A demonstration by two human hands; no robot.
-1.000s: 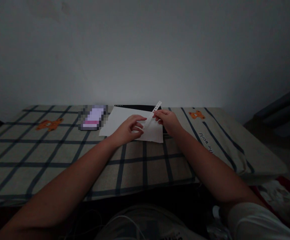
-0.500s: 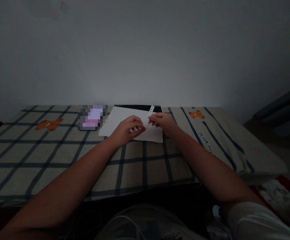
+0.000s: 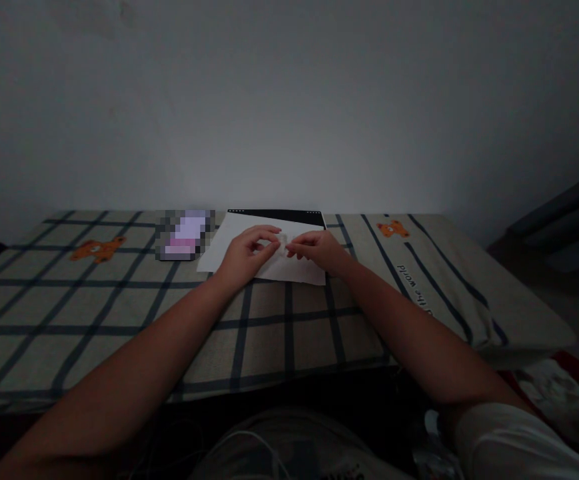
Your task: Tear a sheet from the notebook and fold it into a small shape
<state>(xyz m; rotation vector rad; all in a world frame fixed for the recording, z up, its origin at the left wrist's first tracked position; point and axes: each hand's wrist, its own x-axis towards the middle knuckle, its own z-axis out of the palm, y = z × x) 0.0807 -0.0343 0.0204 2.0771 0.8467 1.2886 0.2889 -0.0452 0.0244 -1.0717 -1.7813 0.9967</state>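
Note:
Between the fingertips of both hands is a small white strip of paper (image 3: pixel 282 240), bunched or curled, its exact shape hard to make out in the dim light. My left hand (image 3: pixel 249 253) has its thumb and fingers closed on the strip's left side. From the right, the thumb and index finger of my right hand (image 3: pixel 322 251) pinch its other side. Beneath both hands lies a white sheet of paper (image 3: pixel 296 270), covering most of a black sheet or cover with small holes along its top edge (image 3: pixel 284 215).
A phone (image 3: pixel 186 233), blurred out by pixels, lies to the left of the paper. A checked cloth with bear prints covers the table (image 3: pixel 134 307), which meets a grey wall (image 3: pixel 289 120). A clear bottle (image 3: pixel 434 440) is low at the right, near a white cable (image 3: pixel 249 435).
The strip stood up straight with its holes showing; now it is bunched between the fingers. My right hand has moved slightly left, and my left hand has shifted a little left and up.

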